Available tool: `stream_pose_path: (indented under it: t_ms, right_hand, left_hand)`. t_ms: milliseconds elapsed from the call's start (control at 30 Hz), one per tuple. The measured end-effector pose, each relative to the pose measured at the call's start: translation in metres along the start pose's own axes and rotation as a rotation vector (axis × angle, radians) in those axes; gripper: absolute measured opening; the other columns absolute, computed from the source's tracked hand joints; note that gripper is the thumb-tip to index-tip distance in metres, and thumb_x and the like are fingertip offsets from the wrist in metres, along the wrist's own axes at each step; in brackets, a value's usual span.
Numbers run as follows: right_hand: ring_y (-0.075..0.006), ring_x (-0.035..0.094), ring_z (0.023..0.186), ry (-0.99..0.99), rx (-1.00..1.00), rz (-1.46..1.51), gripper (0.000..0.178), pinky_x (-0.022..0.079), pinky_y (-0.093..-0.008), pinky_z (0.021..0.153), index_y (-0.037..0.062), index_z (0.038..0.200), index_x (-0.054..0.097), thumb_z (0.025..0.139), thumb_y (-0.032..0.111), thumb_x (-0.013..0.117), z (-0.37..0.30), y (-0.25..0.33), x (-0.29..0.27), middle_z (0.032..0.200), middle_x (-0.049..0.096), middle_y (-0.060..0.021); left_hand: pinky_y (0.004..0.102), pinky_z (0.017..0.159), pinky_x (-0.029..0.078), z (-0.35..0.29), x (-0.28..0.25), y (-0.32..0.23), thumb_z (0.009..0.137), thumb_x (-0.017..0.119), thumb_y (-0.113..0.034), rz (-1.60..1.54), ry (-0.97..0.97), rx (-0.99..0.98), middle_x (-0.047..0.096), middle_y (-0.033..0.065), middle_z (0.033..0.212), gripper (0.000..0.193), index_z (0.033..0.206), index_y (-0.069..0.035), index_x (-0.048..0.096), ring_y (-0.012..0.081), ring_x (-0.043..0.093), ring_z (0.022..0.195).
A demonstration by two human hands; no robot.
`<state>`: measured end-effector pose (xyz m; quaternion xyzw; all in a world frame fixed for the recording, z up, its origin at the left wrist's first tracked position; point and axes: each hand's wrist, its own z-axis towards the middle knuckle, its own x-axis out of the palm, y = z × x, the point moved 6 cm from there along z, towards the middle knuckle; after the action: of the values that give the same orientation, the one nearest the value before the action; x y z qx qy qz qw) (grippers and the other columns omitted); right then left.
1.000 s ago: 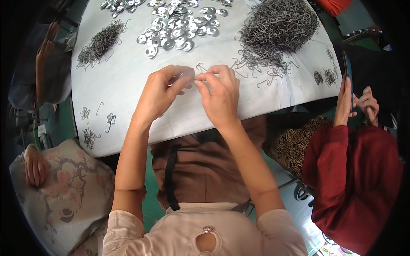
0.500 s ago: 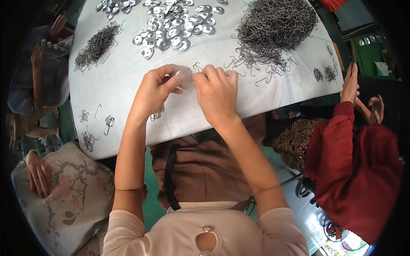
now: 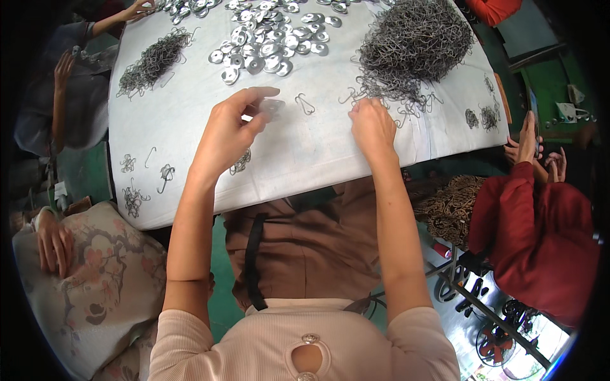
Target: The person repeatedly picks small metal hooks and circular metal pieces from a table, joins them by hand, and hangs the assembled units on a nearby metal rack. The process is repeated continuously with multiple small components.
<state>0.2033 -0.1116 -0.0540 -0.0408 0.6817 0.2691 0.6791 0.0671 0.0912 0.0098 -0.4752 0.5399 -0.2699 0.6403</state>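
My left hand is raised over the white table, thumb and forefinger around a blurred, shiny metal disc. To its right my right hand is closed, fingertips bunched beside the near fringe of a large heap of bent wire hooks. Whatever those fingers pinch, if anything, is hidden. Between the two hands lie a couple of loose wire hooks. Beyond my left hand spreads a pile of silvery metal discs. A small cluster of wire hooks shows partly behind my left wrist.
Another hook pile lies at the far left, with small hook clusters near the left edge and others at the right. A co-worker's hand reaches in at the far left. A person in red sleeves sits at right.
My right hand has moved right, away from my left hand, to the edge of the hook heap. My left hand stays with the disc. A co-worker's hand has appeared at the far left.
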Motion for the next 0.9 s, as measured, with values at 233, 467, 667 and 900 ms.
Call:
stream_pose_path:
  t_ms: [233,467,667,900]
  right_hand:
    - [-0.0332,0.064,0.086,0.09,-0.053,0.009,0.019,0.051,-0.0433,0.074,0.0007,0.095,0.061,0.086,0.017,0.065,0.003,0.001,-0.002,0.097,0.06,-0.0182]
    - [-0.0132,0.062,0.066,0.423,0.142,1.362,0.019,0.048,-0.0242,0.058,-0.0014,0.096,0.06,0.09,0.017,0.063,-0.024,0.051,-0.013,0.081,0.065,-0.0086]
    - [-0.0095,0.058,0.072,0.348,0.153,1.451,0.018,0.043,-0.0211,0.061,-0.0008,0.093,0.065,0.087,0.017,0.067,-0.032,0.072,-0.023,0.084,0.063,-0.0052]
    - [-0.0123,0.055,0.089,0.061,0.125,1.315,0.015,0.044,-0.0239,0.072,0.0005,0.087,0.066,0.084,0.015,0.07,-0.025,0.071,-0.022,0.097,0.058,-0.0053]
  left_hand:
    - [0.0301,0.069,0.051,-0.004,0.003,-0.001,0.083,0.065,-0.005,-0.007,-0.076,-0.017,0.067,0.0091,0.084,0.024,0.107,-0.003,0.062,0.0158,0.063,0.076]
    - [0.03,0.071,0.054,-0.006,0.016,-0.001,0.083,0.067,-0.005,-0.125,-0.126,0.039,0.069,0.0093,0.087,0.023,0.105,-0.003,0.064,0.0166,0.067,0.085]
    - [0.0307,0.07,0.055,-0.011,0.017,-0.01,0.081,0.069,-0.005,-0.062,-0.196,0.078,0.069,0.0099,0.087,0.023,0.103,-0.002,0.062,0.0198,0.069,0.083]
    - [0.0302,0.07,0.055,-0.011,0.026,-0.021,0.081,0.071,-0.004,-0.035,-0.199,0.204,0.069,0.0099,0.089,0.021,0.099,-0.002,0.06,0.0206,0.069,0.085]
